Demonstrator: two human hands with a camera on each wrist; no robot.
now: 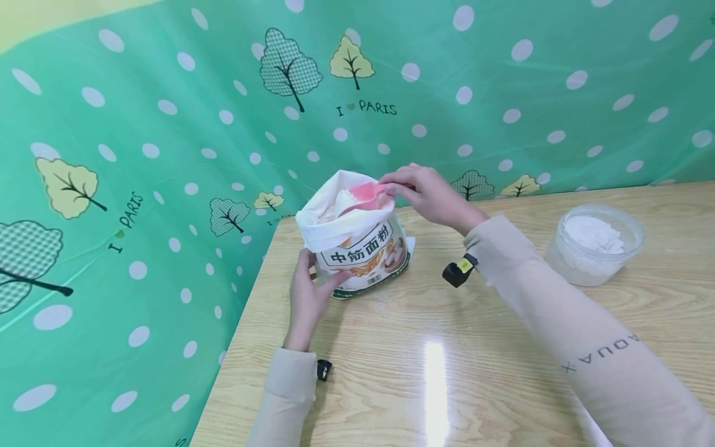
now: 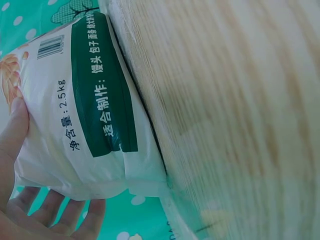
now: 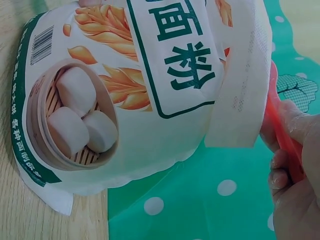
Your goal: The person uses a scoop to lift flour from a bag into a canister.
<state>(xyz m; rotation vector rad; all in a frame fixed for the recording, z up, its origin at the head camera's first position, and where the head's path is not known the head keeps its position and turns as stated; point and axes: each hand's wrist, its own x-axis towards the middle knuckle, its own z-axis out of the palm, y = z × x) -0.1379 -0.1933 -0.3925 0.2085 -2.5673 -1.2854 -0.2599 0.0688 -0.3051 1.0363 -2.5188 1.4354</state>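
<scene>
A white flour bag with a rolled-down rim stands on the table, its mouth gaping and white flour inside. My left hand holds the bag's lower left side. In the left wrist view the thumb lies on the bag's front and the other fingers reach around its side. My right hand grips the handle of a pink scoop at the bag's mouth. White flour sits in the scoop. From the right wrist, the folded rim hides the scoop's bowl, and flour dusts the fingers.
To the right, a clear round tub holds a heap of white flour. The wooden table ends at a green dotted cloth behind and on the left.
</scene>
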